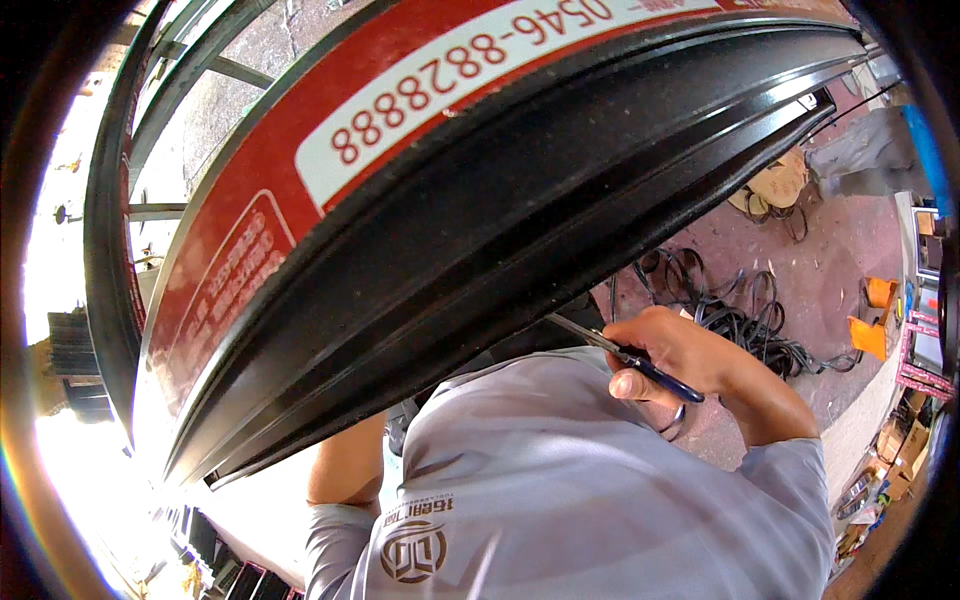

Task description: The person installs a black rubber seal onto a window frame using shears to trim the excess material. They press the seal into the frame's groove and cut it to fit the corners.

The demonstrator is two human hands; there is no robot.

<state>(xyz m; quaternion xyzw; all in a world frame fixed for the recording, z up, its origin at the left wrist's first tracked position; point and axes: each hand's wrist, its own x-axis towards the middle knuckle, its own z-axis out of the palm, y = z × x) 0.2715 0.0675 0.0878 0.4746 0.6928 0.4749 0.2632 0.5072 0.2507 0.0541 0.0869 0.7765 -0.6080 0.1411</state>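
Observation:
A long black metal profile [450, 230] with red and white film [235, 270] along its far side stretches across the view, bowed by the lens. My right hand [665, 355] is closed around the dark blue handle of what look like scissors [660, 375]. Their slim silver blades point left, with the tip close to the profile's near edge, where a black strip [650, 237] runs. Whether the tip touches that edge cannot be made out. My left forearm [346, 455] reaches up beneath the profile, which hides my left hand.
Tangled black strips [760, 325] lie on the reddish floor at my right, near a round tan piece [775, 185]. Beyond stand an orange object [875, 320] and cardboard boxes [905, 455]. Another dark frame [110, 250] stands at far left.

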